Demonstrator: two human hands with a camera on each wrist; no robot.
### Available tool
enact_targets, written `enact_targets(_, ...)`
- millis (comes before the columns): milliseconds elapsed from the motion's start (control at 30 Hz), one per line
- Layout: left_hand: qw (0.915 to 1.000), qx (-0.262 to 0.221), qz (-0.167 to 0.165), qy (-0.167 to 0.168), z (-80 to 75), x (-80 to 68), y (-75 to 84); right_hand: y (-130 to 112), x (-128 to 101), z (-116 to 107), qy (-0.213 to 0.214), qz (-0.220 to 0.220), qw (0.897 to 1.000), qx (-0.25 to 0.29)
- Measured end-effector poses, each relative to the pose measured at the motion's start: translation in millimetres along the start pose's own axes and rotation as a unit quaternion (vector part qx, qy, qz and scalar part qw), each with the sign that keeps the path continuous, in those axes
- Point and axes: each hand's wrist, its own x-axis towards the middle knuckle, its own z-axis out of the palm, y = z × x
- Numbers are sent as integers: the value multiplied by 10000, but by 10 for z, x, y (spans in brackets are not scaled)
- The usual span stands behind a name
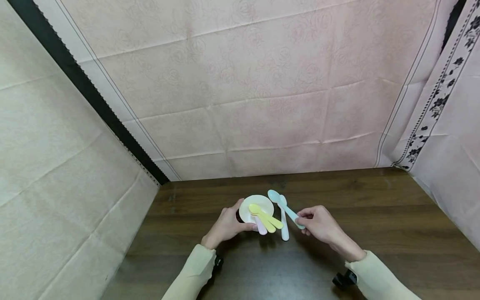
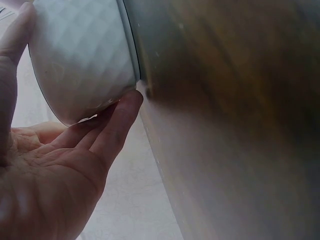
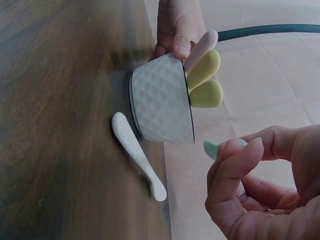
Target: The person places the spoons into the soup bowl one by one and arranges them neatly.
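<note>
My left hand (image 1: 229, 223) grips a white bowl (image 1: 243, 213) by its side. The left wrist view shows the thumb and fingers around the bowl's diamond-textured wall (image 2: 85, 55). Inside the bowl lean two yellow spoons (image 1: 267, 216) and a pale pink spoon (image 1: 261, 227), handles sticking out over the rim on the right. My right hand (image 1: 318, 223) pinches a light blue spoon (image 1: 288, 211) by its handle end, the spoon's head pointing up and left. Below it, a white spoon (image 3: 135, 150) lies on the table beside the bowl.
The dark wooden table (image 1: 187, 258) ends at a pale patterned cloth (image 1: 262, 104) hanging behind it. More cloth hangs at the left (image 1: 75, 187) and right sides.
</note>
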Motion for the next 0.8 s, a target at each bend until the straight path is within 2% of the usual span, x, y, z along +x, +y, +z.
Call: enact_targets(800, 10000, -71, 19, -29, -4, -3, -5, -44, 86, 74, -268, -207, 9994, -14)
